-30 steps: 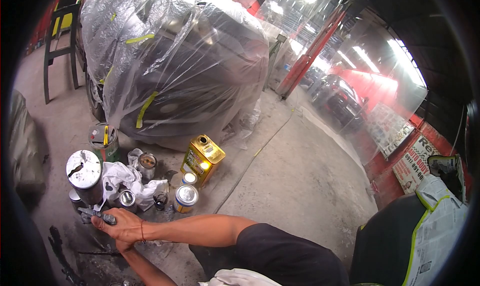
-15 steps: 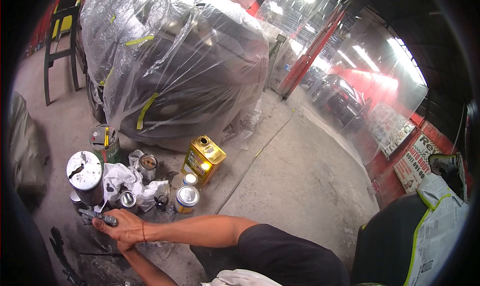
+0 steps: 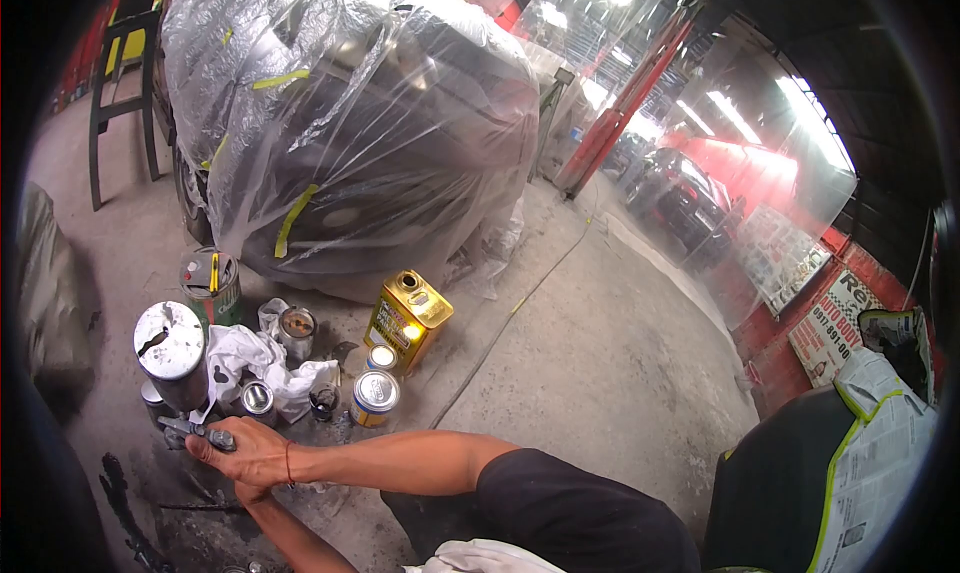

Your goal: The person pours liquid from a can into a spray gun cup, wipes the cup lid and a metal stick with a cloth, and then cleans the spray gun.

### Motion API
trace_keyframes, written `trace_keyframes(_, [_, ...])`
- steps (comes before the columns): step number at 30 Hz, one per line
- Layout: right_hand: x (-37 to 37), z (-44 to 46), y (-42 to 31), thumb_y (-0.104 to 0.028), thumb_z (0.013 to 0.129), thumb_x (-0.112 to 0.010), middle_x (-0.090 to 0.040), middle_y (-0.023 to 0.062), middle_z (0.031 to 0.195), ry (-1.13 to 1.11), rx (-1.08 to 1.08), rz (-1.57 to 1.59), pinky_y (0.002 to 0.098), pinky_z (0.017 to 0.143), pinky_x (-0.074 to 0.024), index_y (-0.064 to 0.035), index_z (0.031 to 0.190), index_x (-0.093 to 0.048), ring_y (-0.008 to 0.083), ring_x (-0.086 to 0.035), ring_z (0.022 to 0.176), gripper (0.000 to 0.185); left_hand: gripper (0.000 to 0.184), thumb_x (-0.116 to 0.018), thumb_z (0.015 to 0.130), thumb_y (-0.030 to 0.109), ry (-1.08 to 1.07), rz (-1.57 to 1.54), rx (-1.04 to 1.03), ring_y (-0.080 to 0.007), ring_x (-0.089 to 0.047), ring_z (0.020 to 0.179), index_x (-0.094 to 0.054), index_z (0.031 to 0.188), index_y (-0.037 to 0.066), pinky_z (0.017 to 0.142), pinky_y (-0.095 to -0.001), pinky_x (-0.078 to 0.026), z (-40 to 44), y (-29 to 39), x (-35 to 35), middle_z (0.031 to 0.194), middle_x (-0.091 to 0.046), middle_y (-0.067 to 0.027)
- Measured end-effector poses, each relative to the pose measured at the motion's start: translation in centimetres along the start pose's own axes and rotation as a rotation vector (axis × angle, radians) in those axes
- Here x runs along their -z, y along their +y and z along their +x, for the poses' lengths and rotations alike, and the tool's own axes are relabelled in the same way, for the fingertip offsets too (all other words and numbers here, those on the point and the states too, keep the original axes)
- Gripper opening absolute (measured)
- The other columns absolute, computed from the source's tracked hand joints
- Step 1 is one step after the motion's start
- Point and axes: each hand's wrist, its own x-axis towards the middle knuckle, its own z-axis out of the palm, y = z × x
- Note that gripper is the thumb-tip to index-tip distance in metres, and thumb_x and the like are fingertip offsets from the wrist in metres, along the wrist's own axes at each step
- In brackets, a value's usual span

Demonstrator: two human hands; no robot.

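My right hand [image 3: 255, 453] is closed around a grey metal tool [image 3: 200, 433], which points left; the lower part of the tool is hidden. Directly beneath it, my left hand [image 3: 250, 493] shows only in part, its fingers covered. Just beyond the hands stand a tall can with a paint-spotted white lid [image 3: 169, 340] and an open small can [image 3: 257, 398]. A crumpled white cloth [image 3: 240, 353] lies among the cans. To the right are a golden rectangular can [image 3: 408, 318] and a round silver-lidded can [image 3: 375, 395].
A car under clear plastic sheeting [image 3: 400, 143] fills the upper left. A dark stand [image 3: 125, 108] is beside it. A hose [image 3: 490, 338] crosses the floor. At the right are a dark panel edged with masking paper [image 3: 780, 483] and a lettered sign [image 3: 825, 323].
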Motion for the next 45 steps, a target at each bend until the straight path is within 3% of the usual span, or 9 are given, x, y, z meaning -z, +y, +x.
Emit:
trace_keyframes(6, [0.7,0.2,0.0,-0.079,0.084,-0.040,-0.064,0.0265,0.082,-0.117,-0.027,0.021,0.0452,0.079,-0.0475,0.0095,0.092,-0.064,0.0390,-0.065,0.087,0.092,0.033,-0.079,0.078,0.014,0.012,-0.010,-0.008,-0.0135,-0.063,0.075,-0.063,0.104,0.000,0.067,-0.0289,-0.051,0.3,0.0,-0.2,0.085,-0.067,-0.0038])
trace_keyframes(13, [1.7,0.3,-0.1,-0.054,0.093,-0.057,-0.065,0.0043,0.079,-0.180,-0.072,0.123,0.0331,0.070,-0.0498,-0.0023,0.098,-0.065,0.0140,-0.059,0.073,0.053,0.031,-0.079,0.079,0.014,0.010,-0.016,0.036,-0.0130,-0.063,0.074,-0.064,0.103,0.001,0.067,-0.0287,-0.051,-0.1,0.7,-1.9,0.084,-0.067,-0.0035])
trace_keyframes(17, [2.0,0.3,1.9,-0.079,0.082,-0.047,-0.067,0.0177,0.090,-0.184,-0.179,0.048,0.0383,0.082,-0.0504,0.0059,0.106,-0.063,0.0270,-0.066,0.093,0.089,0.030,-0.079,0.079,0.014,-0.059,-0.012,0.107,-0.0126,-0.062,0.074,-0.064,0.102,0.001,0.066,-0.0285,-0.051,-0.4,2.0,-2.9,0.084,-0.067,-0.0033])
trace_keyframes(20, [3.4,1.2,2.4,-0.082,0.078,-0.048,-0.056,0.0079,0.051,-0.202,-0.320,0.008,0.0299,0.043,-0.0491,0.0020,0.065,-0.058,0.0162,-0.059,0.042,0.086,0.016,-0.071,0.088,0.015,-0.120,0.362,0.348,-0.0101,-0.062,0.074,-0.068,0.097,0.002,0.067,-0.0270,-0.051,-0.4,6.4,-1.2,0.083,-0.068,-0.0018])
trace_keyframes(23, [5.1,1.5,2.1,-0.058,0.090,-0.056,-0.055,0.0049,0.052,-0.240,-0.320,-0.067,0.0306,0.040,-0.0457,-0.0021,0.073,-0.056,0.0142,-0.057,0.042,0.059,0.020,-0.063,0.094,0.019,0.524,0.576,0.171,-0.0081,-0.060,0.069,-0.070,0.097,0.001,0.065,-0.0253,-0.051,-2.1,10.4,0.9,0.077,-0.067,-0.0001])
trace_keyframes(29, [3.0,-4.2,6.9,-0.049,0.092,-0.058,-0.056,0.0056,0.053,-0.429,-0.350,-0.063,0.0314,0.042,-0.0490,0.0001,0.085,-0.062,0.0154,-0.061,0.046,0.050,0.101,-0.090,0.063,0.027,0.221,0.747,0.063,-0.0226,-0.044,0.129,-0.036,0.144,0.001,0.110,-0.0370,-0.033,-1.5,10.3,-4.5,0.136,-0.050,-0.0164])
trace_keyframes(35, [0.8,-7.0,13.3,-0.053,0.090,-0.059,-0.063,0.0142,0.063,-0.631,-0.551,0.045,0.0375,0.055,-0.0542,0.0033,0.095,-0.067,0.0222,-0.066,0.055,0.057,0.093,-0.095,0.050,0.015,0.351,0.509,0.161,-0.0171,-0.054,0.114,-0.049,0.130,0.002,0.099,-0.0330,-0.043,-1.3,2.6,-4.2,0.123,-0.058,-0.0084])
trace_keyframes(39, [6.2,-4.4,16.9,-0.062,0.087,-0.056,-0.069,0.0183,0.077,-1.090,0.063,-0.369,0.0417,0.074,-0.0526,0.0012,0.083,-0.069,0.0339,-0.068,0.078,0.064,0.083,-0.091,0.053,0.011,0.460,0.660,0.174,-0.0174,-0.058,0.108,-0.052,0.126,0.001,0.097,-0.0326,-0.045,-2.2,0.0,-4.2,0.115,-0.062,-0.0076])
trace_keyframes(45, [14.9,0.3,21.6,-0.057,0.076,-0.070,-0.066,0.0216,0.096,-0.401,-0.044,-0.588,0.0440,0.082,-0.0507,-0.0045,0.105,-0.067,0.0353,-0.065,0.095,0.060,0.074,-0.086,0.055,0.014,0.710,0.943,0.056,-0.0164,-0.063,0.099,-0.053,0.121,0.005,0.089,-0.0328,-0.050,-4.0,-1.4,-4.7,0.107,-0.067,-0.0086])
